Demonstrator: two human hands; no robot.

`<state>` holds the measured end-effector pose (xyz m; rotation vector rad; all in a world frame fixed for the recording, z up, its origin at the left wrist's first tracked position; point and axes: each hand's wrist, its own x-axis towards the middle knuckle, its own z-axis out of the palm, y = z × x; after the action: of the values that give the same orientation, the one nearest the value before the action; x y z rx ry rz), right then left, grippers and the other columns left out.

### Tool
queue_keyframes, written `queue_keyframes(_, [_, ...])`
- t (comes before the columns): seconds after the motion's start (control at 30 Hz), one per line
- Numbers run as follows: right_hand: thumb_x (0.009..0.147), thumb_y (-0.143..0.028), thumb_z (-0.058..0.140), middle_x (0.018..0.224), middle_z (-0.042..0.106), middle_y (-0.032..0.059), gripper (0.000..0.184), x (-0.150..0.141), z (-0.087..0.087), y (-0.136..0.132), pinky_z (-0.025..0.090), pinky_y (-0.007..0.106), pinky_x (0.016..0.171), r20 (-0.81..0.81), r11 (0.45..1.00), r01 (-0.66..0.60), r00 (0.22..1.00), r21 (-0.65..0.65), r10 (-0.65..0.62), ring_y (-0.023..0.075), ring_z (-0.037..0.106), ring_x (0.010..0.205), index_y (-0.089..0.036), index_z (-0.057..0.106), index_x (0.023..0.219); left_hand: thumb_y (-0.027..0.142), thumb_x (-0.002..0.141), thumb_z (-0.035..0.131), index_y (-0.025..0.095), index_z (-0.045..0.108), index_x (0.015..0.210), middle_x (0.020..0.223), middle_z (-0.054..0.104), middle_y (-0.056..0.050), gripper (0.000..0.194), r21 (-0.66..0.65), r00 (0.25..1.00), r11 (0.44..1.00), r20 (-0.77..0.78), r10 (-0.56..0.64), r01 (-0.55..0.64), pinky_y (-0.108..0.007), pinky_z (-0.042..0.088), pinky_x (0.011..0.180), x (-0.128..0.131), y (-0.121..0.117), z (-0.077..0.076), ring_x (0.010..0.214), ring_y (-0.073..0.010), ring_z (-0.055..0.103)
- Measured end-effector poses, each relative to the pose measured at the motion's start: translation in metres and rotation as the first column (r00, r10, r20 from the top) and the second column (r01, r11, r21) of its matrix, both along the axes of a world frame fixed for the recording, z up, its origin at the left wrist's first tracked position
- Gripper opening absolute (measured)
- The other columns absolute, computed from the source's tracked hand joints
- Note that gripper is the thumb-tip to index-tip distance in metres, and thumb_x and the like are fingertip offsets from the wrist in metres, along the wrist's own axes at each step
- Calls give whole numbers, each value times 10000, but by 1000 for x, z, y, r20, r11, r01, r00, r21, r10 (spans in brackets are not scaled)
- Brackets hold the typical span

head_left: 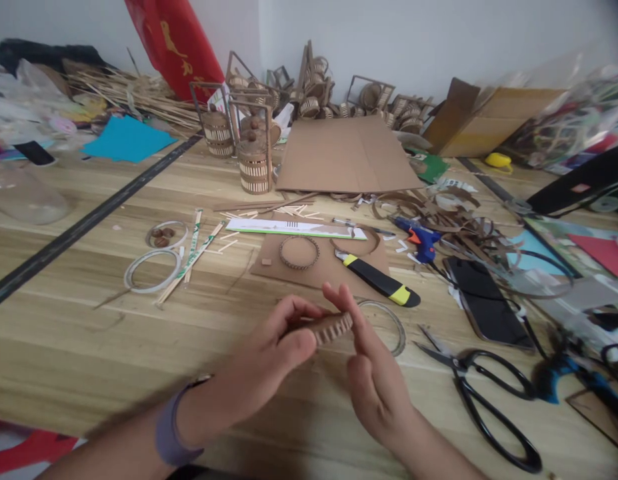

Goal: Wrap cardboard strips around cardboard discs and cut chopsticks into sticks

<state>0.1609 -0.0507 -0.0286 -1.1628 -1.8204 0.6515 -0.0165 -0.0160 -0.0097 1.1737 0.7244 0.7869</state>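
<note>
Two bare forearms (113,437) reach up from the bottom edge, a purple band (175,430) round the left wrist. Between thumb and fingers, the left hand (271,350) pinches a small round brown piece (333,327) with a striped rim, held above the table (229,427). Fingers stretched out, the right hand (376,373) touches that rim from the other side, its thumb clear of the piece. Just behind the right hand lies a pale ring (401,337); beyond, a cardboard sheet (266,263) carries a beaded hoop (299,268) and part of a yellow-and-black cutter (381,280). Black-handled scissors (459,365) lie to the right, near a phone (489,303). Farther back stand small lidded baskets (253,172) with tall handles
</note>
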Motion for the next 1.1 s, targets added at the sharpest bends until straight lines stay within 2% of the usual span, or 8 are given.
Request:
queue_keyframes(0.1, [1051,-344,341,1399,595,36,491,0,1,4,526,380,987,21,993,119,993,-16,-118,203,587,1249,-356,267,1536,587,927,444,218,605,1173,1242,656,-97,472,-353,952,922,302,-49,159,-456,497,984,7,1,-1,1192,-283,588])
queue_keyframes(0.2, [1018,-306,411,1270,690,54,397,-1,3,7,580,345,886,-15,976,178,983,-126,-181,218,658,1148,-284,522,1398,561,934,428,217,630,1208,1201,693,-95,484,-514,897,797,436,-76,317,-420,539,908,11,1,-1,1097,-252,648])
queue_keyframes(0.33, [976,-311,472,1152,743,41,305,-3,8,11,570,363,912,-133,956,107,980,-274,-148,217,697,1055,-272,682,1194,519,943,396,210,663,1123,1076,724,-78,446,-661,902,664,428,-50,350,-413,586,779,10,2,2,927,-224,684])
queue_keyframes(0.43, [945,-275,506,1198,719,45,283,-8,9,12,523,380,985,-223,957,28,970,-289,-96,214,657,1126,-272,716,1135,609,941,357,208,621,1155,1100,701,-92,525,-733,956,629,288,-55,258,-360,582,664,12,4,6,943,-246,675])
queue_keyframes(0.6, [900,-347,596,1244,691,49,221,-15,7,11,502,410,995,-353,907,37,914,-420,-201,243,634,1143,-286,762,1032,501,944,432,232,553,1243,1130,674,-91,420,-735,986,668,163,13,113,-278,536,589,17,2,5,916,-223,670])
queue_keyframes(0.77, [879,-373,639,1064,751,29,186,-21,7,7,536,386,913,-444,883,28,857,-468,-263,242,670,1026,-310,775,989,514,869,552,210,620,1120,1000,700,-74,400,-684,976,718,214,27,130,-304,555,635,17,-2,1,856,-219,668])
queue_keyframes(0.97, [889,-298,629,1062,747,12,175,-16,4,9,521,346,936,-414,940,84,882,-331,-225,211,666,1043,-338,775,978,600,880,500,229,685,1061,922,719,-70,453,-317,989,943,-67,-131,104,-358,550,790,11,3,9,933,-262,664])
queue_keyframes(1.1, [898,-315,631,1029,768,-14,179,-13,1,8,540,311,885,-416,934,142,866,-326,-277,187,692,973,-364,766,1003,445,881,602,197,674,1090,1040,718,-59,333,38,953,999,-304,-9,22,-352,510,883,8,2,11,1003,-255,647])
